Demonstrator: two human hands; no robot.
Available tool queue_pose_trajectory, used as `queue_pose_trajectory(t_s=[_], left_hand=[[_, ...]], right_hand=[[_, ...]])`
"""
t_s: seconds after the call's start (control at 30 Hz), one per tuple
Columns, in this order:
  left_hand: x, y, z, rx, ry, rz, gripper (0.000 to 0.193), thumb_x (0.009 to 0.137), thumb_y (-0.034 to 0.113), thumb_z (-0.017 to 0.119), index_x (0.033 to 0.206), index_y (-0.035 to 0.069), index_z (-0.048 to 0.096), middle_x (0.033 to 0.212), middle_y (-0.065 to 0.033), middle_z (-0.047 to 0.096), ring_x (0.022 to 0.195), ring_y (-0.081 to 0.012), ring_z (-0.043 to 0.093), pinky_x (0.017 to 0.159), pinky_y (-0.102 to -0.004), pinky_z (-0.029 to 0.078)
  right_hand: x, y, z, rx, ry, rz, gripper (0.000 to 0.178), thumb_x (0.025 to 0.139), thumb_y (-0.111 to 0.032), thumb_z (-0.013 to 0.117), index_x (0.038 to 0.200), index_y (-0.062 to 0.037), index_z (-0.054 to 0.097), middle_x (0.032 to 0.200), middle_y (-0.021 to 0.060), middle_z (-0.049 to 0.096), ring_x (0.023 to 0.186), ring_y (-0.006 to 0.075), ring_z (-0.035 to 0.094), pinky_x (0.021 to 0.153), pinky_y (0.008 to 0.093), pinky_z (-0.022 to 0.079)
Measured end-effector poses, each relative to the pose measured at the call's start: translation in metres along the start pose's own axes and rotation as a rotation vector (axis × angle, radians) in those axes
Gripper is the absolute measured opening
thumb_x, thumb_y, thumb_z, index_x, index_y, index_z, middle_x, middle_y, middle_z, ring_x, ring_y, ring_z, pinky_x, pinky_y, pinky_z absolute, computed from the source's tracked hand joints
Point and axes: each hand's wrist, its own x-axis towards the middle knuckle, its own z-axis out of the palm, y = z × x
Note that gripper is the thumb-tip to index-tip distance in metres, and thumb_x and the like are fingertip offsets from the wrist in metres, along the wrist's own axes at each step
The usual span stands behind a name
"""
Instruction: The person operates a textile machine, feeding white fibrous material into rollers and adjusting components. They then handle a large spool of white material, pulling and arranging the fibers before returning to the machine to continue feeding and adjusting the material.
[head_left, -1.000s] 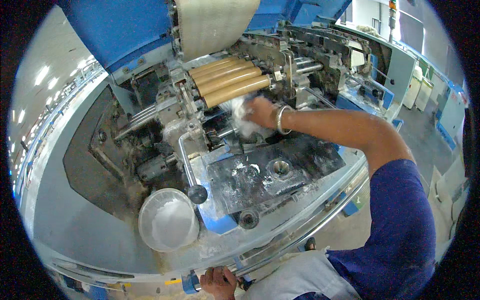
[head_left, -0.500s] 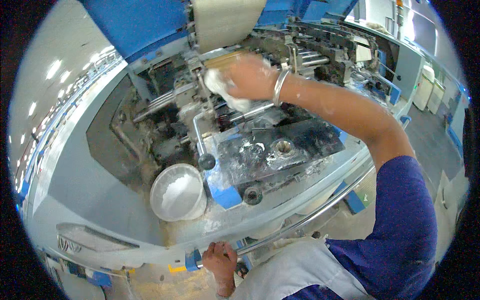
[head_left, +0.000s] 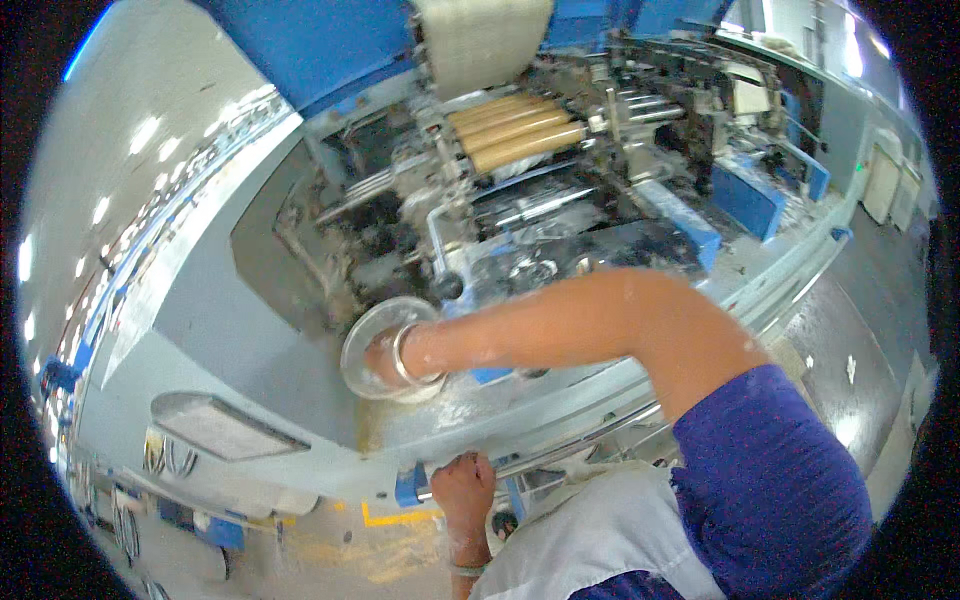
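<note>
My right hand (head_left: 381,360) reaches down into a translucent plastic bucket (head_left: 357,345) standing on the machine's ledge. The bucket's wall and my wrist, which wears a bangle, hide the fingers, so whether they hold anything does not show. White smears mark the forearm. Lower down, my left hand (head_left: 463,483) is closed round the end of a metal rail (head_left: 520,463) along the machine's front, beside a blue bracket (head_left: 410,485).
Close behind the bucket is a lever's black knob (head_left: 449,286). Yellowish rollers (head_left: 525,132) lie farther back, below a hanging cream sheet (head_left: 482,45). A blackened plate (head_left: 640,245) with white residue extends beyond my forearm. A blue cover (head_left: 310,50) overhangs the far left.
My right hand has come down from the rollers, where it held a white cloth, into the bucket. The cloth is out of sight now. My left hand stays on the rail.
</note>
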Motion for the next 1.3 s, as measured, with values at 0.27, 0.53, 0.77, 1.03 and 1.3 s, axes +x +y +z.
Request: queue_pose_trajectory(t_s=[0.27,0.53,0.77,1.03,1.3], left_hand=[[-0.001,0.0,0.004,0.016,-0.08,-0.031,0.029,0.084,0.028,0.051,0.068,0.006,0.061,0.063,-0.0143,0.06,0.057,-0.0352,0.058,0.054,-0.045,0.046],[0.0,0.0,0.003,-0.072,-0.008,-0.035,0.029,0.085,0.028,0.051,0.068,0.006,0.061,0.062,-0.0139,0.06,0.055,-0.0351,0.058,0.054,-0.0452,0.045],[0.001,0.0,0.002,-0.043,0.012,0.0,0.027,0.084,0.023,0.052,0.066,0.005,0.058,0.058,-0.0112,0.057,0.051,-0.0323,0.056,0.051,-0.042,0.043],[-0.002,-0.004,0.006,-0.047,0.002,0.008,0.024,0.084,0.022,0.053,0.068,0.006,0.059,0.061,-0.0118,0.057,0.052,-0.0327,0.056,0.05,-0.0428,0.042],[-0.002,-0.005,0.007,-0.052,0.046,0.007,0.025,0.083,0.022,0.054,0.064,0.006,0.058,0.061,-0.0123,0.059,0.051,-0.032,0.057,0.05,-0.0426,0.044]], right_hand=[[-0.027,-0.007,-0.093,-0.017,0.364,0.147,0.01,0.064,-0.005,0.062,0.073,-0.0013,0.066,0.077,0.0178,0.066,0.077,0.0319,0.066,0.065,0.0419,0.053],[-0.148,0.152,-0.124,-0.154,0.334,0.513,0.013,0.072,-0.016,0.061,0.072,-0.0059,0.068,0.072,0.0174,0.065,0.07,0.033,0.064,0.067,0.0427,0.051],[-0.197,0.235,0.004,0.011,0.179,0.677,0.025,0.068,-0.016,0.067,0.092,-0.0082,0.07,0.095,0.0159,0.065,0.088,0.0318,0.062,0.08,0.0428,0.048],[-0.216,0.197,-0.056,0.094,0.105,0.442,0.031,0.064,-0.027,0.069,0.091,-0.0104,0.071,0.081,0.0145,0.067,0.074,0.0294,0.064,0.071,0.0385,0.05],[-0.165,0.165,-0.098,-0.187,0.559,0.776,0.034,0.065,-0.031,0.074,0.085,-0.0054,0.065,0.084,0.0148,0.065,0.078,0.029,0.064,0.071,0.039,0.05]])
